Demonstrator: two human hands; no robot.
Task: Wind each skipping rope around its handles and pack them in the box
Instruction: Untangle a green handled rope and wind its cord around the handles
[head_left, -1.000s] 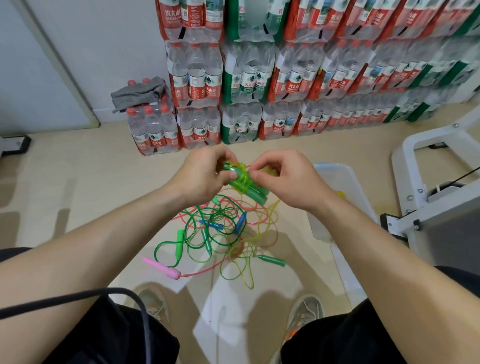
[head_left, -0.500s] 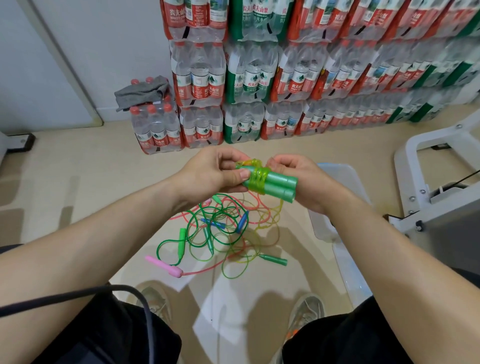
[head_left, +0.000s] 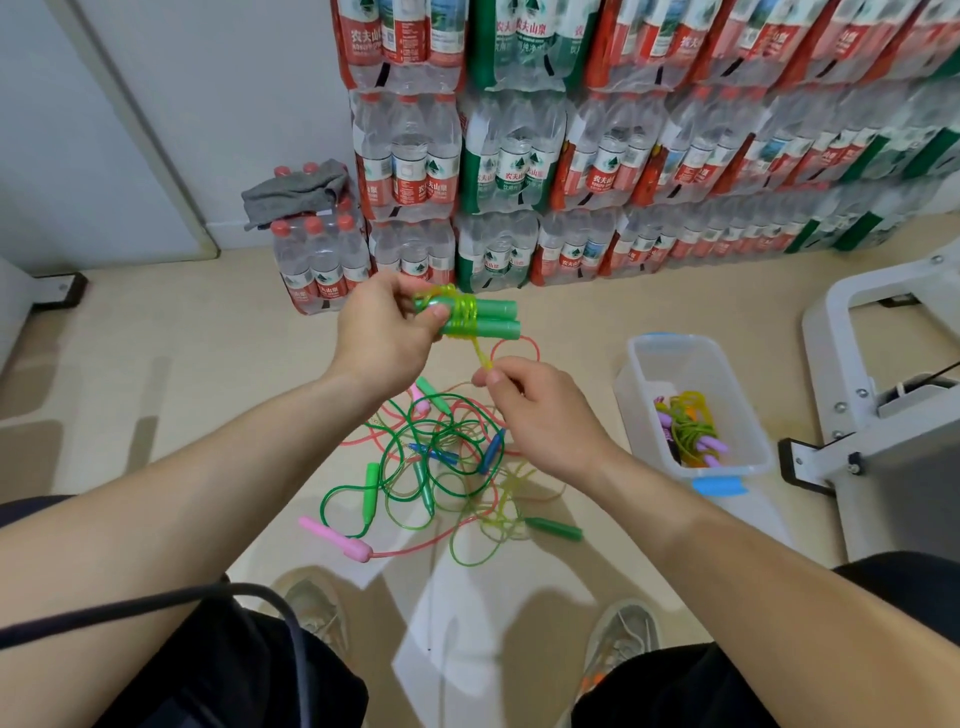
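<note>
Grips a pair of green handles (head_left: 493, 319) in the left hand (head_left: 384, 332), fingers and thumb curled round their left ends, the two lying side by side and pointing to 3 o'clock. Carries yellow-green rope (head_left: 460, 314) wound in several turns round the middle of the pair. Pinches the loose tail of that rope between thumb and forefinger of the right hand (head_left: 540, 415), at 5 o'clock from the bundle.

Holds all this in the air above a tangled pile of ropes (head_left: 436, 457) on the floor at 6 o'clock: green, pink and yellow cords looped through one another, a pink handle (head_left: 337, 538) at the pile's 8 o'clock, a dark green handle (head_left: 553, 529) at its 4 o'clock, blue handles (head_left: 491, 452) near its middle. Covers the pile's right edge with the right wrist.

At 3 o'clock from the right hand, a clear plastic box (head_left: 675, 364), lidless, with a blue latch (head_left: 719, 486) at its near end and a wound rope (head_left: 685, 431) with purple handles inside. Just beyond it, a white metal frame (head_left: 883, 364). Along the wall at 12 o'clock, stacked packs of water bottles (head_left: 519, 156), with a grey cloth (head_left: 296, 189) on the low pack at 11 o'clock. Nearest, at 6 o'clock, two shoes (head_left: 317, 608) and a white sheet (head_left: 467, 623); at 7 o'clock, a black cable (head_left: 156, 608).
</note>
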